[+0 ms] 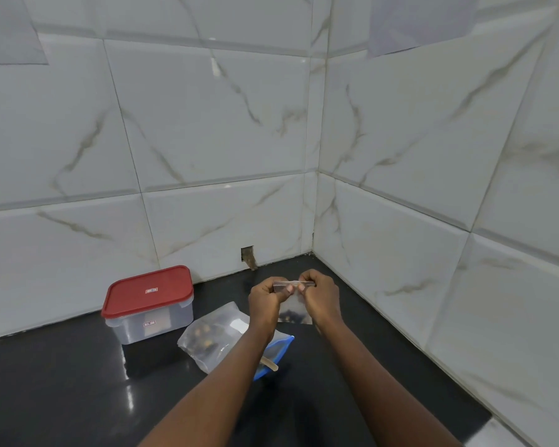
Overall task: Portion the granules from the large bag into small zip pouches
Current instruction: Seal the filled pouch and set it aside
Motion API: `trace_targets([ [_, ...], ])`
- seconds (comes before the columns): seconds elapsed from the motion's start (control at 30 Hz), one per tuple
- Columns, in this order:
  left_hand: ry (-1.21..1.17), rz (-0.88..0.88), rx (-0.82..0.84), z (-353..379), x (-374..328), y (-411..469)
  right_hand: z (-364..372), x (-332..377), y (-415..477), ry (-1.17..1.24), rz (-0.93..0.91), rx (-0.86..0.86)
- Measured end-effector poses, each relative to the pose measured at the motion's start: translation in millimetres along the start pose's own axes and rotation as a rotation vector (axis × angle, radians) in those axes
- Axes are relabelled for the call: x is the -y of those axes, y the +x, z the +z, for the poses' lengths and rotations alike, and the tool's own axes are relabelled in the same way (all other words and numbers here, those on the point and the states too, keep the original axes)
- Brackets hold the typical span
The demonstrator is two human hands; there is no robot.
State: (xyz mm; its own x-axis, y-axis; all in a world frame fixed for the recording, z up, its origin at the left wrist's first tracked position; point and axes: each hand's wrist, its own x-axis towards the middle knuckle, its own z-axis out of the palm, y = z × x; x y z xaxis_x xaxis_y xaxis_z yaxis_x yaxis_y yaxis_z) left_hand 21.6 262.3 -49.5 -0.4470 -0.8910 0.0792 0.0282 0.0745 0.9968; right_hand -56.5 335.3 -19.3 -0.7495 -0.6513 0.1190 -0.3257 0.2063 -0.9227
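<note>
Over counter, left hand and right hand pinch pouch at top.

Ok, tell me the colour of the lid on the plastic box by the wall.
The lid is red, seen plainly in the head view.

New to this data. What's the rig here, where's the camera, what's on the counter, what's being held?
There is no machine: a person works with bare hands. The single picture comes from a wide-angle camera on the person's head, looking forward and down, so the arms reach in from the bottom. The left hand and right hand each pinch the top strip of a small zip pouch, held above the black counter; dark granules sit at its bottom. On the counter lie a large clear bag with more granules, a red-lidded clear box to its left, and a blue-edged bag with a wooden stick, partly hidden by the left forearm.
</note>
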Motion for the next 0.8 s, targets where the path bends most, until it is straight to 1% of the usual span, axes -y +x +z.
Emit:
trace_targets([
  [0.07, 0.005, -0.003, -0.006, 5, 0, 0, -4, -5, 1, 0.031, 0.021, -0.017],
  [0.13, 0.007, -0.011, 0.028, 8, 2, 3, -11, -11, 4, 0.038, 0.023, 0.018],
  [0.2, 0.03, -0.015, 0.074, 13, 4, 4, -18, -16, 6, -0.01, 0.016, 0.052],
  [0.3, 0.032, -0.039, 0.115, 27, 4, 3, -26, -22, 10, -0.05, 0.036, 0.021],
  [0.43, -0.01, -0.14, 0.123, 47, 10, 9, -42, -37, 16, 0.064, 0.162, -0.058],
  [0.5, 0.019, -0.164, 0.142, 52, 17, 11, -50, -47, 18, 0.099, 0.213, -0.048],
  [0.7, 0.208, -0.205, 0.166, 77, 42, 23, -63, -80, 33, -0.038, 0.29, -0.03],
  [0.8, 0.293, -0.201, 0.186, 86, 50, 29, -66, -96, 45, -0.164, 0.289, -0.016],
])
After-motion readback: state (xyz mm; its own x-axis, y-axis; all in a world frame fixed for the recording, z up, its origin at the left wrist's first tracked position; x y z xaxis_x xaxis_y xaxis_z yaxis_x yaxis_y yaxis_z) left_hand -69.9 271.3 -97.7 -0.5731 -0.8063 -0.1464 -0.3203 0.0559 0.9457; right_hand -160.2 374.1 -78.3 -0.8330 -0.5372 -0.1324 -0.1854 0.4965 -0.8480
